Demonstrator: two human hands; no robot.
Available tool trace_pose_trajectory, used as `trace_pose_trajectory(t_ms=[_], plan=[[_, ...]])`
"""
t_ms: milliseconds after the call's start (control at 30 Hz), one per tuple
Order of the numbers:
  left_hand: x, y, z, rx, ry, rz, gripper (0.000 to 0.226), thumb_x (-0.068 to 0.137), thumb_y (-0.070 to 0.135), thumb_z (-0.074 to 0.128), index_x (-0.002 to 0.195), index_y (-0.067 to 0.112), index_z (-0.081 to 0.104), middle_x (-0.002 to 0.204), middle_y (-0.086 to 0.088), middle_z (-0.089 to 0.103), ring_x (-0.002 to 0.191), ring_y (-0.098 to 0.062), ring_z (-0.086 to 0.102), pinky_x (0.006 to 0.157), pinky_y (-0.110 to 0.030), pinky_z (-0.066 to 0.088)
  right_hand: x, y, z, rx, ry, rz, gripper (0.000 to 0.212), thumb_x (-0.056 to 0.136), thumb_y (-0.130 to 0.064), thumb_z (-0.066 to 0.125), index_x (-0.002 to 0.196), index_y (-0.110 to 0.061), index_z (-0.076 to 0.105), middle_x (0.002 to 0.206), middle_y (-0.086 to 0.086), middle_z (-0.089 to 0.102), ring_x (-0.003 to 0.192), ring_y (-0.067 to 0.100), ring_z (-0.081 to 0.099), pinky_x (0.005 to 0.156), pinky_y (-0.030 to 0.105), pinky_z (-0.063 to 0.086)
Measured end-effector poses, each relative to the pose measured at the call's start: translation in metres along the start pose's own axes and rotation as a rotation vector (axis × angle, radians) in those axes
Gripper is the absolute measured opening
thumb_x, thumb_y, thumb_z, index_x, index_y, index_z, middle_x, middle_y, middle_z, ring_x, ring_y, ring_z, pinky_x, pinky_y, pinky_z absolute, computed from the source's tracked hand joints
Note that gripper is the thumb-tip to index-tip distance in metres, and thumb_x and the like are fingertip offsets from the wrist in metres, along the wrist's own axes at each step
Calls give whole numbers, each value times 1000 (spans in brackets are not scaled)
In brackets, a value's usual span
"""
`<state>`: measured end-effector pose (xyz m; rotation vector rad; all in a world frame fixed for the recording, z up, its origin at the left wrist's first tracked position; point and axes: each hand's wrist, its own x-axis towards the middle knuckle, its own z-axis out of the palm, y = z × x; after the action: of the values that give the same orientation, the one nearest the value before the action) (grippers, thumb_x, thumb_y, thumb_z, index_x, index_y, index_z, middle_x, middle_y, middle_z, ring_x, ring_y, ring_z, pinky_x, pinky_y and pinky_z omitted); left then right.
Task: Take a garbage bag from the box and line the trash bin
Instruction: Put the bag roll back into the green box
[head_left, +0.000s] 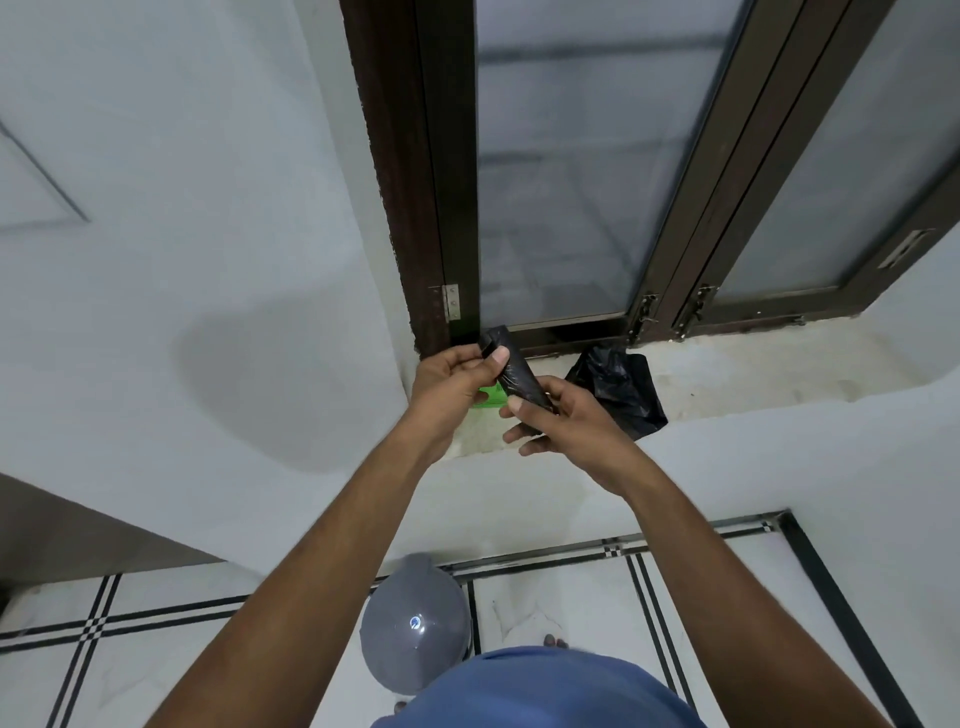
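A black roll of garbage bags (514, 375) is held between both hands above the window sill. My left hand (454, 387) pinches its upper end with thumb and fingers. My right hand (558, 421) grips the lower end. Behind my left hand a green box (491, 397) peeks out on the sill, mostly hidden. The grey trash bin (415, 623) with its domed lid shut stands on the floor below, between my arms.
A loose crumpled black bag (621, 389) lies on the sill (753, 379) to the right of my hands. The dark-framed window (571, 182) with frosted glass rises behind. White wall spans the left; the tiled floor (571, 597) lies below.
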<state>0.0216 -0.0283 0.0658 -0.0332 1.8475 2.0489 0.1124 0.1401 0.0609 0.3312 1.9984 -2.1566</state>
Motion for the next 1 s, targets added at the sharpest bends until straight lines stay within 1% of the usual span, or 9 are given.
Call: trace_pose_trajectory(t_ms=[167, 267, 367, 433, 600, 667, 800, 867, 1000], plan=[[0, -10, -4, -129, -134, -95, 6, 103, 27, 78, 107, 22, 79, 89, 11, 84, 98, -11, 72, 92, -27, 56, -16, 8, 9, 202, -34, 24, 47, 103, -38, 73, 141, -10, 70, 125, 14, 80, 95, 26, 76, 75, 31, 61], [0, -25, -8, -119, -195, -101, 28, 103, 29, 79, 123, 10, 81, 97, 5, 80, 92, -10, 68, 96, -32, 53, -22, 16, 12, 379, -35, 108, 68, 103, -63, 58, 144, -9, 69, 122, 14, 76, 86, 21, 71, 75, 33, 56], [0, -35, -7, -103, -187, -115, 41, 102, 31, 80, 133, 4, 77, 98, 4, 77, 82, -6, 65, 93, -32, 52, -25, 27, 10, 343, 20, 75, 51, 109, -43, 62, 142, -5, 68, 123, 17, 77, 82, 22, 72, 69, 29, 59], [0, -40, -4, -110, -184, -144, 40, 103, 34, 78, 133, 8, 78, 104, 2, 81, 93, -11, 68, 94, -33, 53, -22, 32, 7, 325, 26, 69, 45, 107, -34, 67, 141, -4, 67, 123, 17, 78, 84, 24, 74, 69, 27, 61], [3, -49, 2, -189, -176, -202, 36, 111, 44, 65, 132, 14, 66, 110, 1, 83, 97, -14, 78, 89, -35, 59, -2, 31, -2, 386, -49, 140, 44, 102, -36, 71, 134, -7, 64, 123, 23, 77, 87, 31, 80, 71, 32, 66], [6, -55, 6, -224, -99, -210, 39, 111, 41, 66, 139, 15, 61, 122, -5, 83, 107, -22, 82, 88, -38, 66, 15, 31, -14, 190, -67, 224, 50, 107, -50, 63, 132, -7, 70, 123, 18, 80, 96, 36, 83, 81, 40, 69], [10, -76, 10, -151, 170, -202, 37, 108, 30, 73, 141, 20, 59, 125, -16, 81, 119, -34, 79, 93, -44, 69, 76, 43, -44, -565, 302, 47, 44, 110, -58, 57, 120, -16, 70, 126, 5, 77, 108, 25, 77, 99, 41, 60], [7, -82, 8, -154, 246, -185, 27, 108, 27, 73, 131, 23, 60, 113, -16, 81, 113, -31, 79, 94, -47, 68, 115, 48, -49, -843, 205, -128, 41, 105, -44, 72, 133, -15, 68, 135, 6, 71, 124, 27, 67, 104, 38, 52], [-4, -89, 4, -124, 379, -147, 31, 109, 26, 72, 136, 18, 60, 114, -28, 78, 112, -34, 79, 92, -48, 69, 180, 60, -39, -1346, -149, -305, 91, 83, -57, 89, 157, -16, 55, 152, 13, 61, 140, 39, 51, 111, 47, 44]])
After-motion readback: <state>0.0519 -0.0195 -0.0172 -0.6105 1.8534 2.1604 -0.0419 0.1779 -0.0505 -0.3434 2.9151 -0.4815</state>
